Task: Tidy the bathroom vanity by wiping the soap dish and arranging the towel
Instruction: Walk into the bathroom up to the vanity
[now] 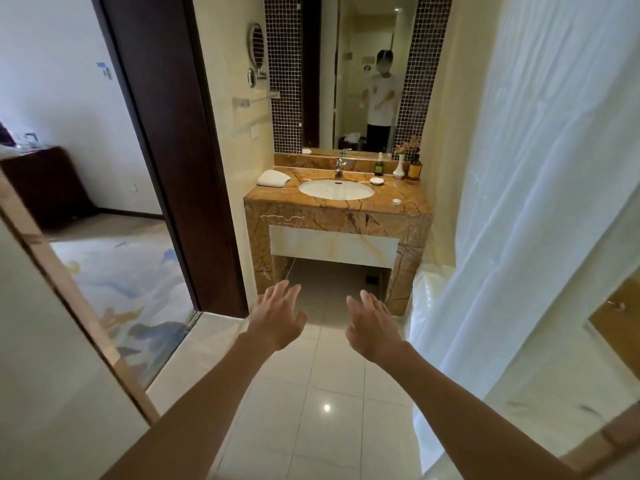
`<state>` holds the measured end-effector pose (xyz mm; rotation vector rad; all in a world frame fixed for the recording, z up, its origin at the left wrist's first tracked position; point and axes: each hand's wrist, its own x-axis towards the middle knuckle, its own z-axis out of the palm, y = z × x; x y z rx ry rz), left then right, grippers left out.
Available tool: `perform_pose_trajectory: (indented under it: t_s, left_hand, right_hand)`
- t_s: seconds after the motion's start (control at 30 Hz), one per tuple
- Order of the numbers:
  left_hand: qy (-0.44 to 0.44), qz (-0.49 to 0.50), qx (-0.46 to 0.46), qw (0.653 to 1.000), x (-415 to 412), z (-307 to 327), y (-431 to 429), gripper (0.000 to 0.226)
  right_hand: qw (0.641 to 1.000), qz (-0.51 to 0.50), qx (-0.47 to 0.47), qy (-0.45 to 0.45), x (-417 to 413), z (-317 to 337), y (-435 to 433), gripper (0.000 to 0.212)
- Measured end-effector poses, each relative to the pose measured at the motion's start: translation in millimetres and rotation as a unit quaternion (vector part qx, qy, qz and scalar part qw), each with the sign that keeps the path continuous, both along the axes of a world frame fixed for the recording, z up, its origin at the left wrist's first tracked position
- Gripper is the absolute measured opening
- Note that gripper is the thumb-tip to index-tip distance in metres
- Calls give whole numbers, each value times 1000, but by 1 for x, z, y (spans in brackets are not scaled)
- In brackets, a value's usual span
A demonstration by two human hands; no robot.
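Bathroom, pale glossy tile floor (311, 393), white shower curtain (519, 168) hanging along the right, dark wooden door frame (166, 133) on the left opening onto a carpeted room. Ahead of me stands the desk (273, 195), an orange-brown marble vanity with an oval white basin (336, 189) sunk in its top and a chrome faucet (340, 167) behind the basin. A wall mirror (363, 71) above it reflects a person in a white shirt and dark trousers.

On the desk: the towel (273, 177), white and folded, lies at the back left corner, left of the basin. The soap dish (376, 181), small and white, sits just right of the basin, near the faucet side. Behind it a dark green pump bottle (379, 166), a white vase (399, 167) with dried stems, and an amber bottle (414, 168) line the back right edge. A small white round item (396, 201) rests near the front right edge; I cannot tell what it is.

My left hand (277, 315) and right hand (372, 323) are stretched forward over the floor, well apart from the desk. Each grip is apart: fingers spread, nothing held. The hands are near each other, not touching.
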<state>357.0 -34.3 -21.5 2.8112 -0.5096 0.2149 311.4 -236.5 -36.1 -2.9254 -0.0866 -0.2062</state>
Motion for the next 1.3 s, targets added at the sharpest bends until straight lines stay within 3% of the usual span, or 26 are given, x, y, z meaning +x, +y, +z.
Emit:
perform_pose_trajectory:
  t_s: [0.4,1.3]
  left_hand:
    - [19,-26,-11,999,167,-2,-57,59]
    - [2,-59,-19,998,572,-6,-89,60]
  right_hand:
    - [999,-32,-23,35,163,0,-44,53]
    - [997,-77,-13,9,532,-10,-70,55]
